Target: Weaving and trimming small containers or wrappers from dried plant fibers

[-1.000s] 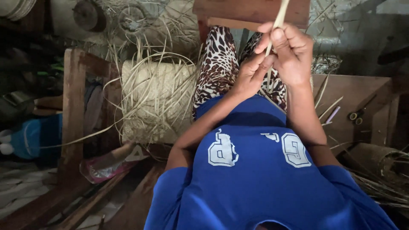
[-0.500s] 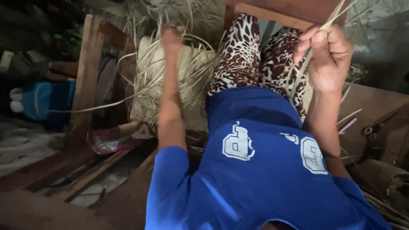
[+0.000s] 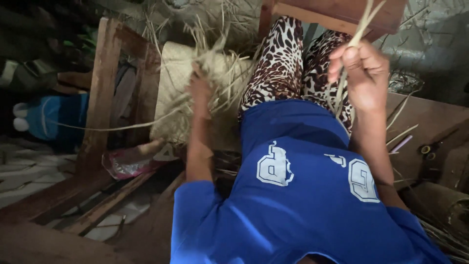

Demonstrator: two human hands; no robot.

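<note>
Pale straw strips (image 3: 352, 44) are sticking up out of the right hand (image 3: 360, 73), gripped tight; the left hand (image 3: 199, 90) is grabbing loose strands on the woven bundle (image 3: 171, 93) beside it.

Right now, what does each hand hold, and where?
Right hand pinches thin pale strips partway along; left hand grasps loose strands atop the woven bundle.

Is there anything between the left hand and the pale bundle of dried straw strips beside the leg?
Nothing visible. The left hand already rests on the pale bundle of dried straw strips, loose strands sticking up around it. The right hand holds separate thin straw strips raised.
</note>
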